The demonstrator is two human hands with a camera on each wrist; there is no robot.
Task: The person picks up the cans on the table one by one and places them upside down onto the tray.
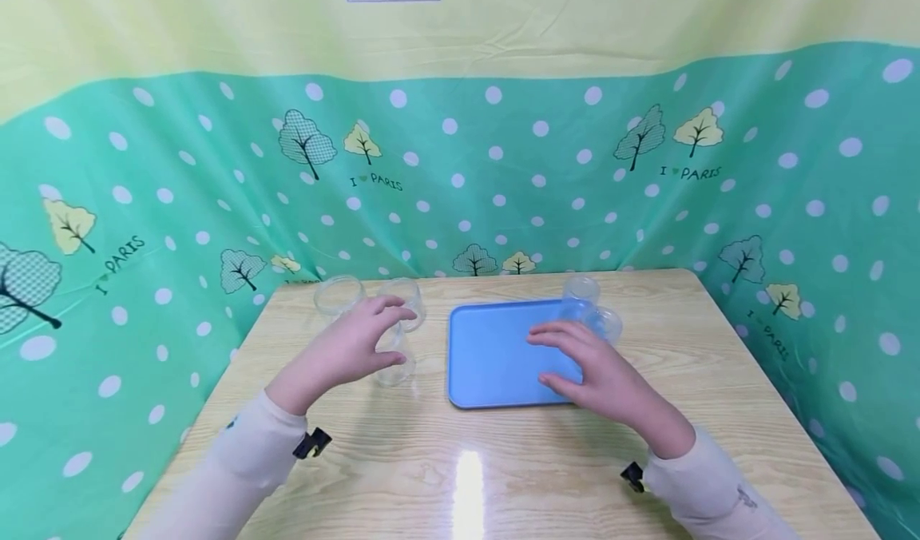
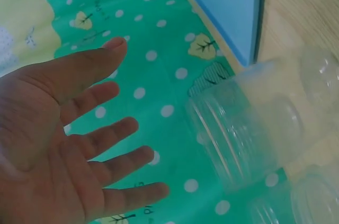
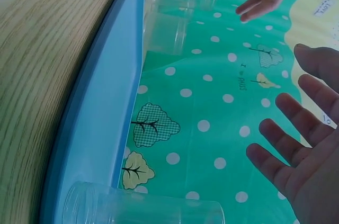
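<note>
In the head view my left hand point(image 1: 352, 347) hovers with its fingers spread and nothing in them, beside several clear jars. One clear jar point(image 1: 394, 367) is partly hidden by that hand; its ridged mouth shows in the left wrist view, where the jar point(image 2: 254, 123) lies apart from the fingers. My right hand point(image 1: 602, 376) is held over the right part of a blue tray point(image 1: 485, 356), its fingers loosely bent and holding nothing. Close beyond it a clear jar point(image 1: 608, 326) overlaps the tray's right edge, and another clear jar point(image 1: 580, 288) stands at the far right corner.
Farther left on the wooden table point(image 1: 402, 460) are a wide clear jar point(image 1: 339, 294) and a second one point(image 1: 408, 304) near the back edge. A green and yellow dotted cloth point(image 1: 496, 180) hangs behind the table and along both sides.
</note>
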